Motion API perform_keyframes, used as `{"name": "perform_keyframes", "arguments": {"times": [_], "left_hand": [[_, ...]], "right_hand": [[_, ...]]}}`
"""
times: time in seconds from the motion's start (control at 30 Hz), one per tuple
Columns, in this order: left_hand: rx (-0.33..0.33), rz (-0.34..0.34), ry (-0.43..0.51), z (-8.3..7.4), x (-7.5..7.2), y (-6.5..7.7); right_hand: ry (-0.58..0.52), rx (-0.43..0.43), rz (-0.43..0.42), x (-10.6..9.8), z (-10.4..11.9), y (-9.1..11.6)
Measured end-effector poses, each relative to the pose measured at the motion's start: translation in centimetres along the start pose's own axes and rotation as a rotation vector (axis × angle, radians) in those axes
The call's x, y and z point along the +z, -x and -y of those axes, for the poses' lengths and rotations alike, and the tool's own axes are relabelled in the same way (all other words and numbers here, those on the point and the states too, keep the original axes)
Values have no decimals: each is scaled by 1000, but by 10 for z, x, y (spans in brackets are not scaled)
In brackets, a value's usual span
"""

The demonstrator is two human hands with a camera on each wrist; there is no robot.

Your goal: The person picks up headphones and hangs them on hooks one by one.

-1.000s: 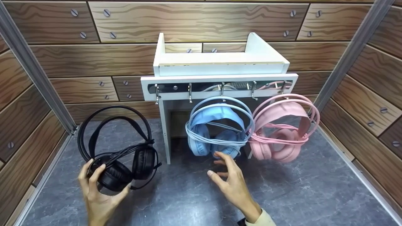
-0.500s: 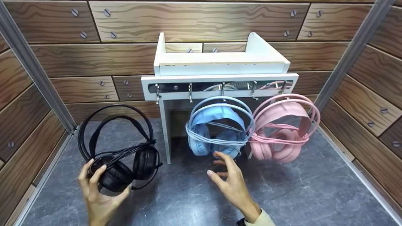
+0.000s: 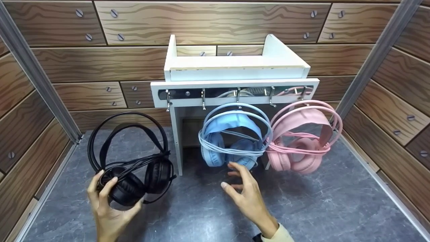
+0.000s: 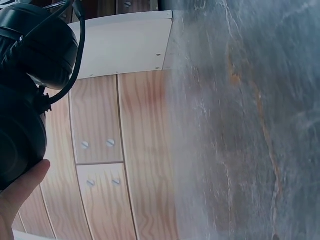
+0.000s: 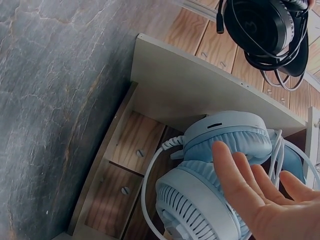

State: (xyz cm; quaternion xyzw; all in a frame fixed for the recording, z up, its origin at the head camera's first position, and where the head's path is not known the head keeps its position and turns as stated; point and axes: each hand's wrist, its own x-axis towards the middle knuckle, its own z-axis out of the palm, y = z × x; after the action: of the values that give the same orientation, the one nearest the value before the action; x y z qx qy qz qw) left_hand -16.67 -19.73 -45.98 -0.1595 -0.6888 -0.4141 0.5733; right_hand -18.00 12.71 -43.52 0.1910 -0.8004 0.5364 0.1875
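Note:
My left hand (image 3: 111, 208) grips one ear cup of the black headphones (image 3: 129, 188), fingers over the cup and thumb beneath it. Their cable is wound across the ear cups, and the headband arches upward. In the left wrist view my thumb presses on the underside of the black ear cup (image 4: 20, 135). My right hand (image 3: 247, 196) holds nothing, fingers loosely bent, just below the blue headphones (image 3: 235, 141). Those hang from a hook on the white rack (image 3: 235, 84), cable wrapped round them. Beside them hang the pink headphones (image 3: 299, 144), also wrapped in their cable.
Metal hooks line the rack's front; the hook (image 3: 168, 101) at the left end and the hook (image 3: 203, 99) beside it bear nothing. The rack stands on a grey marbled surface (image 3: 201, 215). Wood-patterned panels (image 3: 215, 23) enclose the back and sides.
My left hand has shifted slightly to the right with the black headphones. The right hand and the two hanging headphones have stayed in place.

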Motion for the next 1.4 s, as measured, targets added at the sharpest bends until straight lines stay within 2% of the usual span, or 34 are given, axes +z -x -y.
{"name": "perform_keyframes", "arguments": {"times": [0.2, 0.43, 0.8, 1.1, 1.4], "left_hand": [[15, -6, 9, 5, 0, 3], [18, 21, 0, 9, 0, 6], [36, 37, 28, 2, 0, 4], [78, 7, 45, -5, 3, -1], [85, -5, 29, -11, 3, -2]], "right_hand": [[-2, 13, 4, 0, 1, 0], [-8, 32, 12, -1, 1, -1], [-8, 22, 5, 0, 1, -2], [-1, 17, 13, -1, 0, -2], [-5, 28, 14, 0, 0, -2]]}}
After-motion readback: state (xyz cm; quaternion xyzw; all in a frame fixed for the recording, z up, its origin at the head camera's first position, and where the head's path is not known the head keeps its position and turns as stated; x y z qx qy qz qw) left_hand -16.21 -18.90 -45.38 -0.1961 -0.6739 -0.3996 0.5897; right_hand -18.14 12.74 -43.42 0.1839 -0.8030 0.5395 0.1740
